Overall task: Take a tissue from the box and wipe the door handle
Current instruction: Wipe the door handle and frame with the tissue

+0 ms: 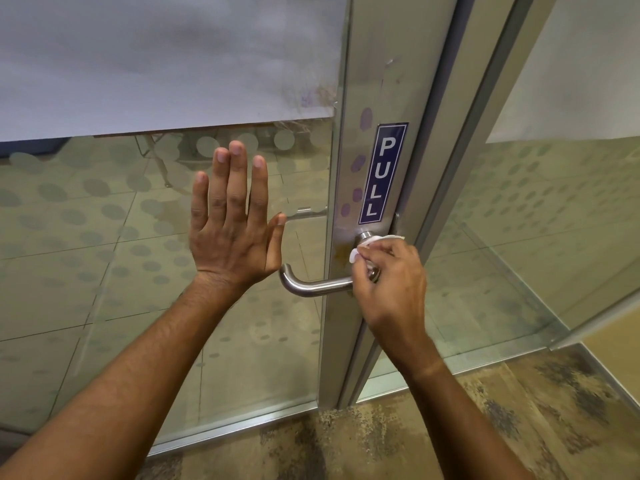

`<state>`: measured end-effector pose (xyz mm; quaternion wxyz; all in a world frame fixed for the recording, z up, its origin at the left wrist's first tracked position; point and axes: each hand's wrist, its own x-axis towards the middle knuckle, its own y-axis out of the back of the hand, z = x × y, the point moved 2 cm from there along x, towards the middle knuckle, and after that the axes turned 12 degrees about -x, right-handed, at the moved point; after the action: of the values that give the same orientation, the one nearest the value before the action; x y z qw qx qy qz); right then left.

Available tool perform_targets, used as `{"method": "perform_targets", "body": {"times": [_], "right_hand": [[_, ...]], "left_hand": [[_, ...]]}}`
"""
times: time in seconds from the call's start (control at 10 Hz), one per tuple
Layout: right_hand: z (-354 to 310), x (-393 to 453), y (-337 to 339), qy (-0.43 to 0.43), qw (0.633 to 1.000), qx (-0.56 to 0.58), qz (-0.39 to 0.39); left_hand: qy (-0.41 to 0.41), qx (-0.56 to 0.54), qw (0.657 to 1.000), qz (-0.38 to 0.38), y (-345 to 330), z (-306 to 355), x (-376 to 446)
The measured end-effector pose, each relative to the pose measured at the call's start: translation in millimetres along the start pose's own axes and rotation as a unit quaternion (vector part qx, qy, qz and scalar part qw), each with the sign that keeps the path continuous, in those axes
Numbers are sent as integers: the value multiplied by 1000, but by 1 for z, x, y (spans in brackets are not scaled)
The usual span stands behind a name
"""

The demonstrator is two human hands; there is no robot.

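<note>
A steel lever door handle (311,287) sticks out to the left from the metal door frame (367,98). My right hand (391,282) is closed around a white tissue (360,249), pressing it on the handle's round base near the frame. My left hand (233,230) lies flat with fingers spread against the glass door panel (104,237), just left of the handle. The tissue box is out of view.
A blue PULL sticker (381,174) is on the frame above the handle. A second glass panel (554,220) stands to the right. Mottled brown flooring (450,427) runs under me. White paper (156,57) covers the upper glass.
</note>
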<state>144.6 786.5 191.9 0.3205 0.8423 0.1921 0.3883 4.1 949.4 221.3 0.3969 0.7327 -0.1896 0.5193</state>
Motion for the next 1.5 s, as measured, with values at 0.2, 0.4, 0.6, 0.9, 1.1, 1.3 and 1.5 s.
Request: {"method": "perform_targets", "body": {"times": [0.2, 0.4, 0.6, 0.9, 1.1, 1.3, 1.5], "right_hand": [[-8, -10, 1, 73, 997, -37, -9], [-4, -11, -3, 125, 990, -58, 4], [-3, -15, -6, 172, 984, -33, 27], [1, -17, -11, 31, 997, 55, 54], [4, -11, -6, 21, 997, 61, 33], [17, 5, -13, -231, 947, 224, -8], [47, -17, -21, -366, 822, 437, 11]], "left_hand": [[1, 2, 1000, -2, -1, 0, 0], [6, -2, 1000, -2, 0, 1, 0], [11, -5, 1000, -4, 1, 0, 1], [9, -3, 1000, -5, 0, 0, 1], [13, -2, 1000, -8, -1, 0, 1], [17, -3, 1000, -15, 1, 1, 2], [11, 1, 1000, -11, 1, 1, 1]]}}
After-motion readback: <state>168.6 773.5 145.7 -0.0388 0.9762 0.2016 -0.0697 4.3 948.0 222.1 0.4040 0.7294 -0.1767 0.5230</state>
